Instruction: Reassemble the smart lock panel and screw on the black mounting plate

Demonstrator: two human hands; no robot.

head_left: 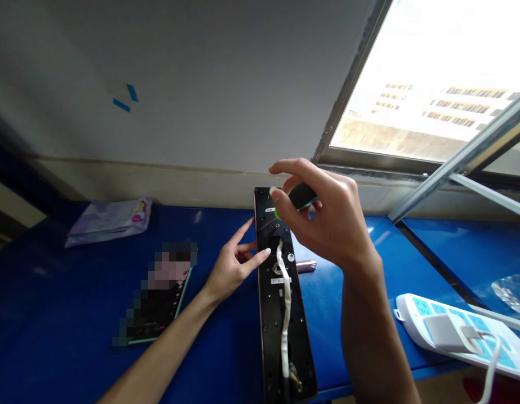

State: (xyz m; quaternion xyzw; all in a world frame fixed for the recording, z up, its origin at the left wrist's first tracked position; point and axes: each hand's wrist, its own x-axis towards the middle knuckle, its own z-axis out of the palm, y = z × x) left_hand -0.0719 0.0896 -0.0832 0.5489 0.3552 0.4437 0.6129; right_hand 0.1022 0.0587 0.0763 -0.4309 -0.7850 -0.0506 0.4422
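A long black panel (272,320) lies lengthwise in front of me, much like the back of a door lock, with screw holes and small white labels. A white-sleeved cable (286,314) runs down its face. My left hand (232,266) grips the panel's left edge, thumb on its face and fingers along its side. Over the panel's far end, my right hand (323,210) is closed around a black-and-green screwdriver (302,195), angled down toward the panel. Its tip is hidden. A shiny brownish bar (307,266) sticks out at the panel's right side.
On the blue table (218,348), a phone (163,297) lies left of my forearm. A purple-white packet (110,220) rests near the wall. At right is a white power strip (457,331) with a plugged-in charger (447,332) and cable. Crumpled clear plastic (515,292) and a metal window frame stand beyond.
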